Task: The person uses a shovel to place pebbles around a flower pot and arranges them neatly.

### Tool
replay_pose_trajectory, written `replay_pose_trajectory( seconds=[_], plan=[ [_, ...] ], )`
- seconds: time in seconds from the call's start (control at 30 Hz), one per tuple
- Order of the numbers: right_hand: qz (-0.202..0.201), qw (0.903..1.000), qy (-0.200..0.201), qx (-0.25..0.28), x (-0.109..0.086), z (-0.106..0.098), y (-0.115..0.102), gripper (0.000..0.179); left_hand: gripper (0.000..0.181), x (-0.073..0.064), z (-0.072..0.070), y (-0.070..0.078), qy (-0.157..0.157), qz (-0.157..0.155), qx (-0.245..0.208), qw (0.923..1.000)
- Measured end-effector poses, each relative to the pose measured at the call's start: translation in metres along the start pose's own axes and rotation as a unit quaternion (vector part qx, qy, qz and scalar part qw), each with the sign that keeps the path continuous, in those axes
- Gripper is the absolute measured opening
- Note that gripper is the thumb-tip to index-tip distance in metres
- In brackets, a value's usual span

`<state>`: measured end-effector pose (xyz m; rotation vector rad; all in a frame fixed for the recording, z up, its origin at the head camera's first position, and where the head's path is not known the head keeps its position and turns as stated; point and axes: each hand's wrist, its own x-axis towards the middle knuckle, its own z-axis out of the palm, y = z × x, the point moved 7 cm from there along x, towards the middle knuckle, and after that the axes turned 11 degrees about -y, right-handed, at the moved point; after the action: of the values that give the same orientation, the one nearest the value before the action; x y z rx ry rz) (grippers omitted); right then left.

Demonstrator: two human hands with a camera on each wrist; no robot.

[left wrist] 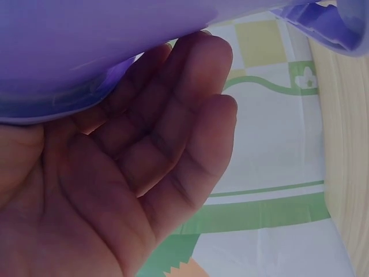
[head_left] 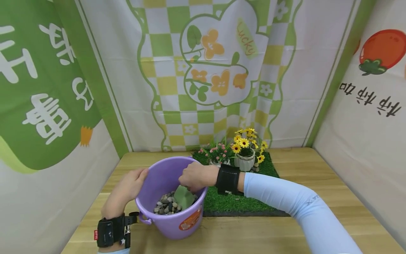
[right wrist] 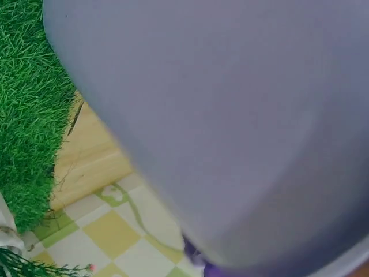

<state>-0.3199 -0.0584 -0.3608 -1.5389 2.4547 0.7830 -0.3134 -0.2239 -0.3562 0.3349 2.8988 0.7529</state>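
A purple bucket (head_left: 169,222) stands on the wooden table, with grey and brown pebbles (head_left: 166,204) at its bottom. My left hand (head_left: 126,188) grips the bucket's rim at the left. In the left wrist view its fingers (left wrist: 199,135) bend against the outer wall. Over the right side of the rim, my right hand (head_left: 195,176) reaches in with curled fingers, holding a green scoop (head_left: 183,197) whose blade is down among the pebbles. The scoop's handle is hidden by the hand. The bucket's outer wall (right wrist: 219,115) fills most of the right wrist view, where the hand itself does not show.
Right of the bucket lies a mat of artificial grass (head_left: 241,204). At its back stand a white pot with yellow flowers (head_left: 245,160) and a pot of pink flowers (head_left: 219,152), with a few stones beside them. Printed cloth (head_left: 330,106) encloses the table (head_left: 304,229).
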Motion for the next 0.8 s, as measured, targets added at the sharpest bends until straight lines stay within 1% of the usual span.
replay_pose_trajectory(
  seconds=[0.1, 0.2, 0.33, 0.5, 0.8],
  plan=[
    [0.019, 0.9996, -0.013, 0.014, 0.0, 0.001, -0.002, 0.029, 0.058, 0.001, 0.001, 0.001, 0.003, 0.008, 0.004, 1.0],
    [0.022, 0.9991, -0.025, 0.025, 0.001, 0.002, -0.002, 0.026, 0.057, 0.002, 0.0, 0.002, 0.007, 0.015, 0.008, 0.9998],
    [0.002, 0.9989, -0.025, 0.039, 0.004, 0.004, -0.001, 0.025, 0.056, 0.003, 0.001, 0.001, 0.007, 0.012, 0.009, 0.9999],
    [-0.032, 0.9969, -0.016, 0.071, 0.007, 0.006, -0.001, 0.034, 0.057, 0.003, 0.001, 0.0, 0.005, 0.0, 0.006, 1.0],
    [-0.059, 0.9916, -0.036, 0.109, 0.011, 0.007, 0.001, 0.039, 0.059, 0.002, 0.002, 0.002, 0.0, -0.013, 0.01, 0.9999]
  ],
)
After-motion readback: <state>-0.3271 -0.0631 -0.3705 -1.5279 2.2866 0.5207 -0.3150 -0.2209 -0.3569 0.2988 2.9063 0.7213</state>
